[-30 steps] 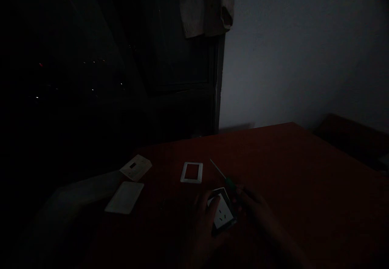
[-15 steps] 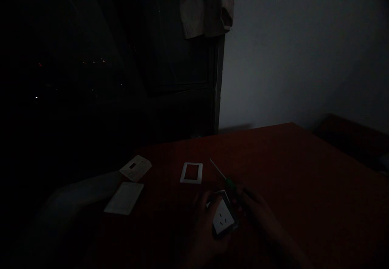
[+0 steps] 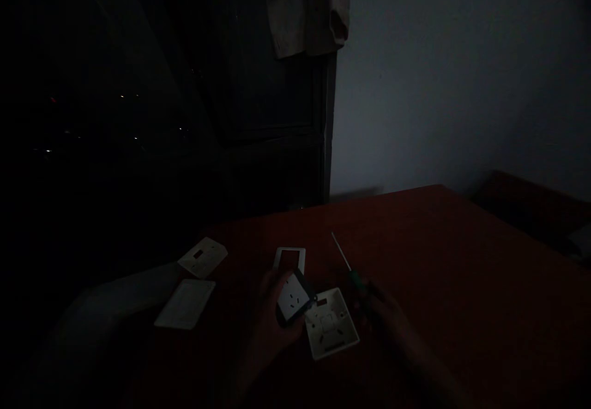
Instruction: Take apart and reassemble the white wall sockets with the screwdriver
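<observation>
My left hand (image 3: 273, 316) grips a wall socket (image 3: 292, 299), a white face with dark slots in a dark frame, tilted above the table. Right of it a square white back box (image 3: 330, 324) lies with its hollow side up, its upper left corner partly behind the socket. My right hand (image 3: 378, 310) is closed round the green handle of a screwdriver (image 3: 354, 278), whose shaft points up and away to the left. Behind the socket lies a white rectangular frame (image 3: 300, 257), partly covered by my left hand and the socket. The scene is very dark.
At the left of the reddish table (image 3: 415, 242) lie a flat white plate (image 3: 186, 303) and a pale card-like piece with a dark slot (image 3: 203, 257). A dark window is behind on the left, with cloth (image 3: 307, 15) hanging over it; a pale wall (image 3: 438, 89) stands behind right.
My left hand has lifted the socket off to the left, uncovering the back box beneath. My right hand keeps the screwdriver, its tip now slightly farther right and up.
</observation>
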A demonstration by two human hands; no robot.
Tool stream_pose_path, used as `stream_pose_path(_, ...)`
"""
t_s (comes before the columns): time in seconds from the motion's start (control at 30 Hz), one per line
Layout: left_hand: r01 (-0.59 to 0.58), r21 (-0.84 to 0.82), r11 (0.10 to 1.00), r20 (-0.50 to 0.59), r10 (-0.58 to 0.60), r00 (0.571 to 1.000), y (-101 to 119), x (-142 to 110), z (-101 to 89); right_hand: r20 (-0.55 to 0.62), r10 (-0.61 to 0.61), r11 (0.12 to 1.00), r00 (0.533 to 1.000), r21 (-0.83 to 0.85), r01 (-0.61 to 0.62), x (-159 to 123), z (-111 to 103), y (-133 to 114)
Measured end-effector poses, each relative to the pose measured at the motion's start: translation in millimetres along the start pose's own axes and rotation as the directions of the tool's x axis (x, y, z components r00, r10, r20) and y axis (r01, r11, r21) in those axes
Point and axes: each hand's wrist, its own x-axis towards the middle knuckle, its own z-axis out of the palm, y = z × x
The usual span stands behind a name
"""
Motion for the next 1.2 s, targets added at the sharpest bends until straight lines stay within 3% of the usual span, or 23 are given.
stream_pose_path(0.1,0.002,0.024,1.0,-0.001,-0.002,1.0,-12.6,0.4,-1.1,-0.045,-0.059,0.975,0.997,-0.215,0.048,-2.4,3.4,-6.7)
stream_pose_path(0.17,0.006,0.047,0.999,0.001,-0.006,1.0,-16.9,-0.6,-1.6,0.013,-0.099,0.941,0.995,-0.325,0.098,-1.8,6.2,-8.4)
stream_pose_path(0.27,0.026,0.072,0.997,0.016,-0.027,1.0,-19.2,-2.6,-1.8,0.105,-0.141,0.904,0.984,-0.392,0.171,1.6,10.0,-4.2)
stream_pose_path(0.4,0.037,0.067,0.997,0.036,-0.04,0.999,-19.1,-3.8,-0.6,0.094,-0.181,0.859,0.979,-0.471,0.204,5.6,11.2,3.8)
stream_pose_path(0.5,0.028,0.044,0.999,0.036,-0.03,0.999,-18.7,-4.1,1.3,0.108,-0.18,0.866,0.978,-0.454,0.209,5.2,8.8,3.2)
stream_pose_path(0.6,0.021,0.019,1.0,0.035,-0.022,0.999,-18.2,-5.0,3.6,0.088,-0.101,0.907,0.991,-0.401,0.128,3.5,5.2,-1.1)
stream_pose_path(0.73,0.014,-0.008,1.0,0.078,-0.014,0.997,-17.4,-6.6,5.8,-0.064,-0.057,0.92,0.996,-0.39,0.027,4.3,0.3,-3.3)
stream_pose_path(0.9,0.025,0.038,0.999,0.129,-0.029,0.991,-13.4,-9.0,9.6,-0.241,-0.09,0.923,0.966,-0.386,-0.011,8.4,-8.0,0.4)
stream_pose_path(1.07,0.079,0.115,0.99,0.239,-0.104,0.965,4.6,-8.6,12.9,-0.252,-0.074,0.944,0.965,-0.329,-0.014,6.4,-7.4,-4.1)
stream_pose_path(1.2,0.05,0.098,0.994,0.226,-0.072,0.972,26.8,-8.1,15.3,-0.225,-0.076,0.961,0.971,-0.278,0.011,2.5,-0.4,-5.7)
